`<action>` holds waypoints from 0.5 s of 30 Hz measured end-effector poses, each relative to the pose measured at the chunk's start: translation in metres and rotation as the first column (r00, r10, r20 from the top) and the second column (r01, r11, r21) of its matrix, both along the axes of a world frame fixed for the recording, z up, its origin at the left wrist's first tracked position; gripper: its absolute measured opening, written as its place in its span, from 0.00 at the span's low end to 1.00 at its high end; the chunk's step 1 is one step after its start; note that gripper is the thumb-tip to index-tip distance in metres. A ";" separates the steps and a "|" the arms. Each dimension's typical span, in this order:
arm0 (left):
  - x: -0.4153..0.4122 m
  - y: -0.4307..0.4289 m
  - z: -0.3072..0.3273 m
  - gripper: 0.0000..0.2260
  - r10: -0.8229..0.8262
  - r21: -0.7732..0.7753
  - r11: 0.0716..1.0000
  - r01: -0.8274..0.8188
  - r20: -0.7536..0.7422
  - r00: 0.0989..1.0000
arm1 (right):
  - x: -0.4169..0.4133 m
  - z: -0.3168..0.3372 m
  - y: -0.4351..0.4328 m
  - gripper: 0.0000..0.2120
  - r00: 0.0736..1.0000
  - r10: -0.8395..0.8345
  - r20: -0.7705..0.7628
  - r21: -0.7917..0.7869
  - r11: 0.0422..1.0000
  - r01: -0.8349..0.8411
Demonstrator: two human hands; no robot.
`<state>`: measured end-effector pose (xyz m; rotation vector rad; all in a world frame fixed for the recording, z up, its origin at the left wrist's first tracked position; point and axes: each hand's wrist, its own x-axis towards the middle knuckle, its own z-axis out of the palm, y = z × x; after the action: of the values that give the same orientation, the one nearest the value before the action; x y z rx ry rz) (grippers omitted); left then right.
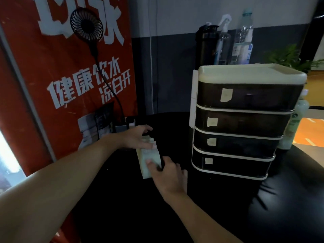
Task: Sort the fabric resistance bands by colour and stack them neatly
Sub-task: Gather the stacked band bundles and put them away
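There is one view only, from the camera on my head, wide-angled, looking forward and down along both my forearms at the dark counter (122, 199). It sits close over my reach. The red banner (52, 76) fills its left side, the drawer unit (242, 120) its right.

We saw the fabric resistance bands (150, 161) as one pale, light-green stack, folded flat and lying on the dark surface (122, 199), its long side running away from us. Dim light kept us from counting the layers or telling other colours.
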<state>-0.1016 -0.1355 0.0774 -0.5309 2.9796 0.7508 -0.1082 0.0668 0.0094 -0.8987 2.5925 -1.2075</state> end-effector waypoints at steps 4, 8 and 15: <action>-0.011 -0.008 0.005 0.53 -0.009 0.009 1.000 0.008 0.182 0.983 | 0.003 0.002 0.002 0.24 1.000 -0.012 -0.025 0.005 1.000 0.012; -0.016 -0.014 0.011 0.65 -0.010 -0.062 0.998 0.032 0.327 0.945 | 0.003 0.001 0.002 0.25 0.999 -0.014 -0.045 0.005 1.000 0.014; -0.021 -0.022 0.006 0.55 -0.006 -0.038 0.999 0.020 0.333 0.943 | 0.000 -0.002 -0.001 0.21 1.000 0.003 -0.026 -0.034 0.999 -0.004</action>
<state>-0.1222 -0.1574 0.0833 -0.5744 2.6849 0.5370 -0.1085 0.0660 0.0072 -0.9313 2.5971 -1.2504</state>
